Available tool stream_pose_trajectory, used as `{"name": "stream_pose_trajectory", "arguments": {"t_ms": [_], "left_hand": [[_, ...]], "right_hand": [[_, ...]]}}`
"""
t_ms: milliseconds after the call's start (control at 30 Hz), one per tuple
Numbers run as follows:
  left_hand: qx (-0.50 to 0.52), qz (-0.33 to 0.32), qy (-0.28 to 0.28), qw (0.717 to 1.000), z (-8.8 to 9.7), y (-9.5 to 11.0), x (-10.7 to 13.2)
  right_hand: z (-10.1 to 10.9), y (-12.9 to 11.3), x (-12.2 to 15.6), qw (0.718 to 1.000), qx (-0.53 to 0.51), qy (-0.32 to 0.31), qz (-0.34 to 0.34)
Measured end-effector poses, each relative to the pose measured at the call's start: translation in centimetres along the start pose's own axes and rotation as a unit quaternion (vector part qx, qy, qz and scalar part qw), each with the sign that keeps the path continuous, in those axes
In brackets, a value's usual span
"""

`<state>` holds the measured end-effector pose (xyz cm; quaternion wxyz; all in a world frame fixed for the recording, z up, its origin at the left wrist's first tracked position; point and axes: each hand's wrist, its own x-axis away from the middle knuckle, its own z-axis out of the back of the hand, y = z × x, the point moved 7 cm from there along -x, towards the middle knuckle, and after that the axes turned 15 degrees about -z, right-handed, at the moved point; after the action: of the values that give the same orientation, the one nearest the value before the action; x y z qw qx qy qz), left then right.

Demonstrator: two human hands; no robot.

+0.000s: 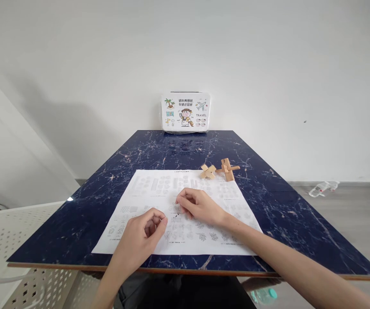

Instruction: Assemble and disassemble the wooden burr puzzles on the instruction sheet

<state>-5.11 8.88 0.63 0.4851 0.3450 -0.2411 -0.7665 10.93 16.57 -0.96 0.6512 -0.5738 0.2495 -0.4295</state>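
Observation:
My left hand (142,234) rests over the lower left part of a large printed paper sheet (127,246). Its fingers are loosely curled toward the thumb, and nothing shows in the hollow between them. Near the middle of the sheet, my right hand (202,207) lies with its fingers bent inward, and no object is visible in it. Beyond the right hand, at the sheet's top right corner, are two wooden interlocking puzzles: a small cross-shaped one (208,171) and a larger one (227,169) with a dark mark on its upright piece. Neither hand touches them.
The sheet lies on a dark blue marble-patterned table (75,231). A white cartoon-printed case (185,112) stands at the far edge against the wall. To the left is a white perforated surface (1,244). Clear plastic bottles (323,188) lie on the floor at right.

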Motion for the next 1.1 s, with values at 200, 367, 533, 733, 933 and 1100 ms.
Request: {"name": "stream_pose_trajectory", "arguments": {"t_ms": [200, 367, 533, 733, 933, 1100], "left_hand": [[-0.001, 0.003, 0.000, 1.000, 0.0, -0.1, 0.0], [0.003, 0.004, -0.002, 1.000, -0.1, -0.1, 0.0], [0.011, 0.013, -0.003, 1.000, 0.0, 0.0, -0.1], [0.019, 0.024, -0.002, 1.000, 0.0, -0.1, 0.0], [0.019, 0.033, -0.003, 0.999, 0.0, -0.4, 0.1], [0.021, 0.040, -0.002, 0.999, -0.1, -0.6, 0.2]], "right_hand": [[0.1, -0.3, 0.1, 1.000, -0.006, 0.001, -0.006], [0.5, -0.1, -0.2, 0.999, -0.054, 0.001, -0.009], [2.1, 0.6, -0.7, 0.982, -0.179, 0.050, -0.044], [4.4, 1.4, -1.1, 0.933, -0.345, 0.097, -0.043], [6.0, 2.0, -1.2, 0.876, -0.466, 0.120, -0.032], [6.5, 2.3, -1.2, 0.842, -0.526, 0.121, -0.020]]}}
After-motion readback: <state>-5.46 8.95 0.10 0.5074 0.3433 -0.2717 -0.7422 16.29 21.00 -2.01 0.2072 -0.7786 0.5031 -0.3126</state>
